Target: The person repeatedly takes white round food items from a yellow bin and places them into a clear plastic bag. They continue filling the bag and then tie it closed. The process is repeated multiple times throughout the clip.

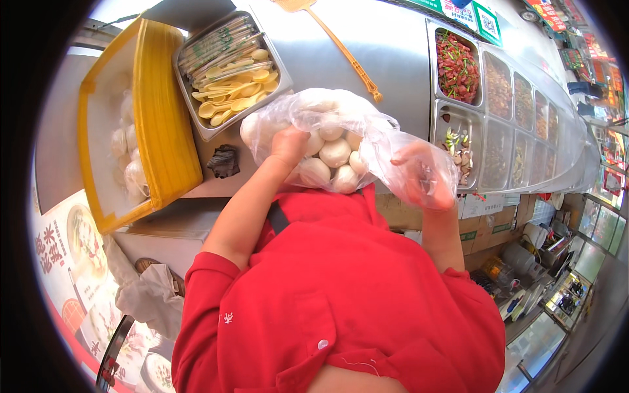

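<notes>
A large clear plastic bag (329, 105) full of round white balls (335, 152) rests at the near edge of the steel counter, against my red shirt. What food the balls are, I cannot tell. Curled into a fist, my left hand (289, 146) grips the film at the bag's mouth, over the left side of the balls. My right hand (423, 173) is covered by a smaller clear plastic bag (381, 150), right of the large one. Its fingers look bent, but creases and glare blur whether they hold anything.
Left of the bag stand a steel tray (209, 128) of wrapped chopsticks and yellow spoons (236, 96), a crumpled dark cloth (224, 161) and a yellow-edged foam box (169, 113) holding bagged items. An orange fly swatter (346, 54) lies beyond. Steel food pans (474, 142), several under a clear cover, line the right.
</notes>
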Motion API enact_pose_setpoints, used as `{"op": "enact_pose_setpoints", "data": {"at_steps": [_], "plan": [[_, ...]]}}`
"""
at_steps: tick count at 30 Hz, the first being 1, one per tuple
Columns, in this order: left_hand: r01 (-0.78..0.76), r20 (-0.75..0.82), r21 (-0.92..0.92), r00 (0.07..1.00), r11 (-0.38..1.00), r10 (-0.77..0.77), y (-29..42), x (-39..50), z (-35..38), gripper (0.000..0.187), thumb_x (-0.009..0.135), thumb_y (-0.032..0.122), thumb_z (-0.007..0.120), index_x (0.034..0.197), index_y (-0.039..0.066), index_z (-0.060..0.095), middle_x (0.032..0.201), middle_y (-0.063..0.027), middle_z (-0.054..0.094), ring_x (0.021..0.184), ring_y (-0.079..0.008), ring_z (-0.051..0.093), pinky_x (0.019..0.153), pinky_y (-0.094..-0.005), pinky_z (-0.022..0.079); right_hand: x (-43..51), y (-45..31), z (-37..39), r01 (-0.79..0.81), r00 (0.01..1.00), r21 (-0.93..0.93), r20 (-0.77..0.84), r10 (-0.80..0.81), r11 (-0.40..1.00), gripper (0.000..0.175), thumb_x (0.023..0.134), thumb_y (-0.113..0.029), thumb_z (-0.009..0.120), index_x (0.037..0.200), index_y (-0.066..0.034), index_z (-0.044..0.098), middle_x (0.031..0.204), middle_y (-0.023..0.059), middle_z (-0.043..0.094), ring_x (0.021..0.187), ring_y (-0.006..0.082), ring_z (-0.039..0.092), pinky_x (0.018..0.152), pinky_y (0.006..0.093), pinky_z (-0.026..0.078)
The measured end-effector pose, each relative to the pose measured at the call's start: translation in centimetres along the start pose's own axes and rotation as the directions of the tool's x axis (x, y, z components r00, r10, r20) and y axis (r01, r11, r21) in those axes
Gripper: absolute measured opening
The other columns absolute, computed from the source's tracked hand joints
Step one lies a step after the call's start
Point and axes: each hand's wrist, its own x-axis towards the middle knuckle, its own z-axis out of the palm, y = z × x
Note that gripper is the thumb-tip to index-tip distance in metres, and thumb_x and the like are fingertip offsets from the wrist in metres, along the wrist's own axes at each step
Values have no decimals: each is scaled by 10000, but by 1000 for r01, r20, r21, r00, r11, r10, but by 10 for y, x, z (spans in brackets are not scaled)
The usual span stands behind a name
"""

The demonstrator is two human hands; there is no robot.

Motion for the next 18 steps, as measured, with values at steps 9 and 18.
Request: {"op": "enact_pose_setpoints", "data": {"at_steps": [9,18], "plan": [[-148,-44,103,987,984,153,-11,-40,-52,232,861,60,536,1093,73,543,939,-173,657,861,-357,672,727,-456,529,40,16,8,-218,955,-289,134,265,932,493,736,-151,809,1162,25,631,898,28,665,771,74,591,679,219,484],[-88,281,243,959,966,16,-11,-75,-108,267,907,295,549,821,71,664,754,-154,689,765,-359,675,677,-477,519,91,102,11,-184,826,-919,49,562,349,715,666,-506,810,1228,-102,633,868,125,712,808,300,673,813,363,528]]}}
